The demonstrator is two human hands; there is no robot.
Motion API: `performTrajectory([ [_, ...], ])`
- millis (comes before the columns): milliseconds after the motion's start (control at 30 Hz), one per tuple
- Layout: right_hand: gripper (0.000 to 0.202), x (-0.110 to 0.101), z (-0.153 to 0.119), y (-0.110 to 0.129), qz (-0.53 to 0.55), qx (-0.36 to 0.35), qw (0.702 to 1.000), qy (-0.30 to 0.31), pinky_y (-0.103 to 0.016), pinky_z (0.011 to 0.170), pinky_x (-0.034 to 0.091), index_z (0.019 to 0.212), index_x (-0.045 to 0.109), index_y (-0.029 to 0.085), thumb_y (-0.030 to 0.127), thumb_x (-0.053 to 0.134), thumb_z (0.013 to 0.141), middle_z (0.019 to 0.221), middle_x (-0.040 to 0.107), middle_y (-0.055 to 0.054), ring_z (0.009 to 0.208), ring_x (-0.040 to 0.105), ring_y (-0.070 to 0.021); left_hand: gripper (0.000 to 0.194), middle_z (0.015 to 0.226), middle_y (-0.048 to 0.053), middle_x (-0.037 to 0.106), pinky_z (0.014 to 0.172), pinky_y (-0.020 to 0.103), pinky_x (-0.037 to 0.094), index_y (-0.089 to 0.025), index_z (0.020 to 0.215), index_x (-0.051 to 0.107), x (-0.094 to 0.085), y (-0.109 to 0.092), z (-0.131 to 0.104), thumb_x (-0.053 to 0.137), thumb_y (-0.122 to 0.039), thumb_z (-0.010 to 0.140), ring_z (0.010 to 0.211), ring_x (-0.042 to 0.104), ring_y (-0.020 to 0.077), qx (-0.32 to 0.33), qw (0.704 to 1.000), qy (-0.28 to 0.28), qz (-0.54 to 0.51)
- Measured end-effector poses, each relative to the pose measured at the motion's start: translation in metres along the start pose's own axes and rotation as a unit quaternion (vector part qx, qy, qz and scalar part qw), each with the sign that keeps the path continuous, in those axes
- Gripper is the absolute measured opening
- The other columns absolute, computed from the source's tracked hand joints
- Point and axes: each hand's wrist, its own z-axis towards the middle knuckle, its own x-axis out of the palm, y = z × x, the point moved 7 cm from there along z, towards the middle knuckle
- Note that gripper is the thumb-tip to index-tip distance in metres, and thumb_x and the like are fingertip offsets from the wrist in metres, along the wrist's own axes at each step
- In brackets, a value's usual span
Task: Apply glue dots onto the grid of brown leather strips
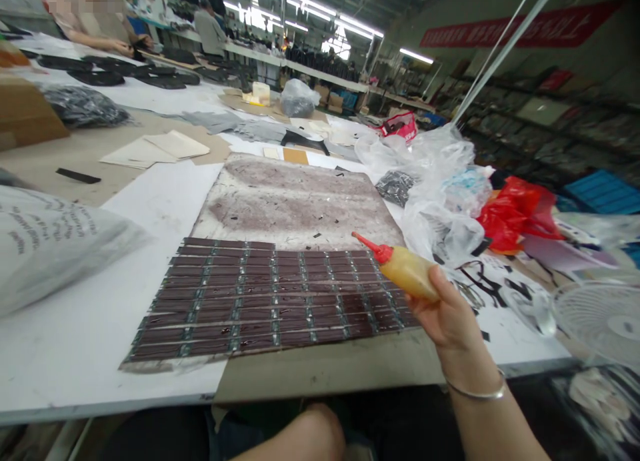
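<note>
while dark brown strips [355, 305] lie in rows across a stained board [300, 181], a worker's right hand [447, 314] grips a red-tipped squeeze bottle [407, 272] over their right end; the left hand's state cannot be told

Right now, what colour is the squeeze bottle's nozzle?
The nozzle is red, clearest in the head view.

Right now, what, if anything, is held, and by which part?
The right hand grips the red-tipped bottle near its base; the left hand isn't visible.
</note>
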Motion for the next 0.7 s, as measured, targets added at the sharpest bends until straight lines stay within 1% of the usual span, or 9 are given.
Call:
performTrajectory([
  [33,0.04,-0.004,-0.004,0.004,-0.02,-0.028,0.999,-0.001,-0.023,0.046,0.049,0.106,0.062,0.024,0.043,0.07,0.072,0.101,0.066,-0.004,0.072,0.063,-0.0166,0.027,0.083,0.016,0.073,0.068,0.041,0.054,-0.018,0.089,0.076,0.002,0.0,-0.006,0.072,-0.022,0.063,0.079,0.068,0.0327,-0.017,0.999,0.041,0.016],
  [100,0.047,-0.013,-0.014,0.01,-0.067,-0.084,0.994,-0.015,-0.026,0.049,0.05,0.11,0.06,0.023,0.041,0.072,0.069,0.101,0.065,-0.005,0.073,0.063,-0.0182,0.033,0.099,0.018,0.07,0.075,0.045,0.054,-0.016,0.103,0.072,0.002,0.0,-0.019,0.065,-0.022,0.072,0.093,0.066,0.0348,-0.038,0.994,0.099,0.035],
  [200,0.05,-0.02,-0.03,0.015,-0.157,-0.179,0.97,-0.056,-0.031,0.064,0.052,0.112,0.059,0.022,0.038,0.075,0.067,0.1,0.064,-0.005,0.08,0.062,-0.0191,0.036,0.112,0.021,0.064,0.082,0.05,0.052,-0.009,0.111,0.067,-0.003,-0.005,-0.033,0.057,-0.021,0.079,0.104,0.061,0.0382,-0.039,0.989,0.139,0.036],
  [267,0.053,-0.017,-0.04,0.017,-0.235,-0.238,0.94,-0.064,-0.033,0.072,0.051,0.115,0.058,0.022,0.036,0.076,0.067,0.102,0.063,-0.005,0.085,0.061,-0.0196,0.037,0.114,0.021,0.063,0.084,0.051,0.051,-0.006,0.112,0.066,-0.006,-0.007,-0.038,0.057,-0.02,0.079,0.106,0.059,0.0387,-0.039,0.986,0.158,0.031],
  [333,0.056,-0.01,-0.047,0.018,-0.299,-0.278,0.911,-0.055,-0.035,0.074,0.051,0.117,0.057,0.022,0.036,0.076,0.066,0.104,0.062,-0.007,0.086,0.06,-0.0204,0.038,0.114,0.02,0.063,0.085,0.049,0.052,-0.006,0.112,0.065,-0.007,-0.007,-0.039,0.059,-0.02,0.078,0.106,0.059,0.0379,-0.038,0.985,0.166,0.028],
  [433,0.057,0.0,-0.052,0.016,-0.367,-0.317,0.874,-0.038,-0.037,0.076,0.051,0.12,0.055,0.022,0.036,0.075,0.068,0.11,0.06,-0.009,0.089,0.06,-0.022,0.038,0.115,0.02,0.063,0.084,0.047,0.052,-0.006,0.112,0.066,-0.005,-0.005,-0.037,0.059,-0.021,0.078,0.107,0.06,0.0369,-0.041,0.985,0.163,0.029],
  [500,0.056,0.006,-0.055,0.016,-0.416,-0.342,0.842,-0.024,-0.039,0.079,0.05,0.121,0.054,0.022,0.036,0.074,0.07,0.112,0.059,-0.01,0.093,0.059,-0.023,0.036,0.114,0.021,0.063,0.081,0.046,0.053,-0.007,0.11,0.067,-0.001,-0.002,-0.033,0.059,-0.022,0.078,0.104,0.061,0.0369,-0.048,0.987,0.151,0.027],
  [600,0.054,0.018,-0.06,0.015,-0.483,-0.389,0.785,0.005,-0.039,0.083,0.05,0.119,0.054,0.022,0.036,0.073,0.071,0.111,0.059,-0.009,0.096,0.058,-0.0231,0.034,0.103,0.021,0.069,0.073,0.042,0.053,-0.012,0.102,0.072,0.003,0.002,-0.025,0.065,-0.02,0.07,0.094,0.066,0.035,-0.062,0.993,0.1,0.014],
  [700,0.051,0.029,-0.065,0.017,-0.517,-0.43,0.74,0.017,-0.039,0.084,0.049,0.118,0.053,0.022,0.036,0.073,0.073,0.108,0.06,-0.008,0.096,0.058,-0.0226,0.028,0.085,0.015,0.073,0.064,0.034,0.052,-0.02,0.088,0.076,0.005,0.004,-0.017,0.072,-0.018,0.06,0.077,0.068,0.0283,-0.057,0.998,0.036,0.001],
])
